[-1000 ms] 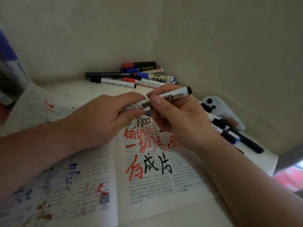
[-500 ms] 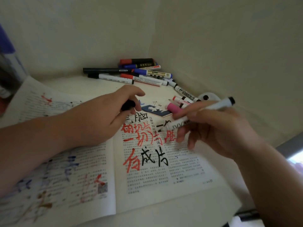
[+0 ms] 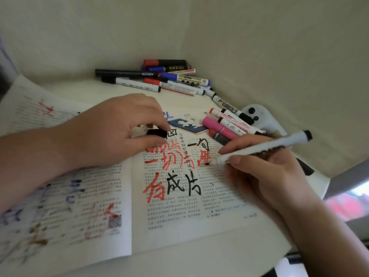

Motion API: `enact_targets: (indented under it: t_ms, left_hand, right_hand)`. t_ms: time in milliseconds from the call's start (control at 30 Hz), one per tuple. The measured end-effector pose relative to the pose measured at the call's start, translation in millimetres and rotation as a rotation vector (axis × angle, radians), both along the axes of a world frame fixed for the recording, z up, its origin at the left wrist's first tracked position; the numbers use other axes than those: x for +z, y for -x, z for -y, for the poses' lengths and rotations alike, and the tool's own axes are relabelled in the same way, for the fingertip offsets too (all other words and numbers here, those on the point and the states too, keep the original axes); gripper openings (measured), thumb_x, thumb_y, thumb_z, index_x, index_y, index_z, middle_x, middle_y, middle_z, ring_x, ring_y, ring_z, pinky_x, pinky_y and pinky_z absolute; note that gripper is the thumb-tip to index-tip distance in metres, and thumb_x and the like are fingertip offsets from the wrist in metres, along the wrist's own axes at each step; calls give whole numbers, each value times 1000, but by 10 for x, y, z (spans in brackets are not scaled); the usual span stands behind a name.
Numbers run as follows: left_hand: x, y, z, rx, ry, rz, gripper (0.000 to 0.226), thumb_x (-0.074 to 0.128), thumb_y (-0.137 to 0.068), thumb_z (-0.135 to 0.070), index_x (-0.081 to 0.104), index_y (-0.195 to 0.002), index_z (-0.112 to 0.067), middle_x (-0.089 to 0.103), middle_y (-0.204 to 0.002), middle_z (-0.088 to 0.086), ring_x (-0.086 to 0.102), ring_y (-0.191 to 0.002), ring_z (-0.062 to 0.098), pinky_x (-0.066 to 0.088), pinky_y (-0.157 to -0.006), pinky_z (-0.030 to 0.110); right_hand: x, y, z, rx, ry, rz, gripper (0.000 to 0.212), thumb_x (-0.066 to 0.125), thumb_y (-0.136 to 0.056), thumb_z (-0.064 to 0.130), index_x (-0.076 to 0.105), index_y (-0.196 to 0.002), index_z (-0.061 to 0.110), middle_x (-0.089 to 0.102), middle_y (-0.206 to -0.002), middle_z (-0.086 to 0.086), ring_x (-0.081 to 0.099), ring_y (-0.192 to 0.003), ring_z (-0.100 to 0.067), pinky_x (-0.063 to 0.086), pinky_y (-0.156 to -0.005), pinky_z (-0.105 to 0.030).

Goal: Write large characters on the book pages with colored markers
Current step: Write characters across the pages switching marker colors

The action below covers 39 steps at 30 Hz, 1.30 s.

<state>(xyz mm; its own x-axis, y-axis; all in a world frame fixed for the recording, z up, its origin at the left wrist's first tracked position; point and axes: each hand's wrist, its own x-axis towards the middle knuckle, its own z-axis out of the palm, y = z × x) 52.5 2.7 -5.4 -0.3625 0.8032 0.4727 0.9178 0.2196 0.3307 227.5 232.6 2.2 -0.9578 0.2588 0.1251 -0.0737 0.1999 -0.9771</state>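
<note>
1. Your right hand (image 3: 269, 176) grips an uncapped black marker (image 3: 259, 149), its tip on the open book's right page (image 3: 199, 208).
2. Your left hand (image 3: 111, 132) pinches the cap (image 3: 157, 133).
3. Several large red and black characters are written; the lower page has none.

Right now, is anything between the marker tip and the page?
Nothing visible. The cap is off, pinched in the left hand, and the right hand holds the marker with its tip at the page.

The white tabletop (image 3: 79, 90) holds an open book (image 3: 189, 220), a heap of markers (image 3: 171, 80) at the far corner, and a white gadget (image 3: 263, 118) near the wall.
</note>
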Motion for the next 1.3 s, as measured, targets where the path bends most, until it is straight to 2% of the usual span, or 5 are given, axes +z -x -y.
enact_targets:
  t_ms: [267, 667, 900, 1133, 1300]
  left_hand:
    - [0, -48, 13, 6, -58, 146, 27, 77, -89, -22, 68, -113, -27, 69, -99, -17, 67, -95, 2, 47, -87, 11]
    - [-69, 48, 12, -9, 55, 124, 22, 73, -85, -29, 67, -105, -38, 61, -97, -25, 58, -94, -4, 38, -83, 10]
    - [-34, -32, 11, -5, 14, 139, 21, 73, -83, -29, 53, -82, -34, 63, -92, -10, 60, -88, 16, 48, -77, 32]
    - [-63, 12, 0, -27, -9, 107, 30, 50, -99, -39, 60, -126, -34, 58, -99, -19, 57, -99, 13, 43, -86, 26]
    - [-71, 46, -8, -37, -20, 60, 26, 46, -101, -34, 64, -119, -27, 57, -101, -13, 55, -100, 14, 41, -89, 25]
  right_hand:
    - [22, 15, 6, 30, -108, 29, 3, 68, -73, 6, 68, -74, 9, 54, -50, 6, 45, -45, -2, 35, -46, -11]
    - [43, -16, 9, 117, -186, 66, 7, 75, -73, 14, 71, -78, 16, 60, -62, -1, 50, -56, -10, 39, -50, -18]
    - [50, -24, 1, 138, -213, 62, 7, 72, -70, 9, 68, -72, 14, 55, -60, -15, 47, -56, -21, 38, -50, -27]
    - [38, -24, 8, 176, -246, 74, 6, 73, -71, 8, 68, -71, 12, 57, -58, -12, 47, -53, -22, 36, -49, -32]
    - [41, -23, -39, 100, -84, -6, 6, 69, -71, 3, 68, -70, 8, 55, -52, -3, 45, -46, -10, 36, -45, -16]
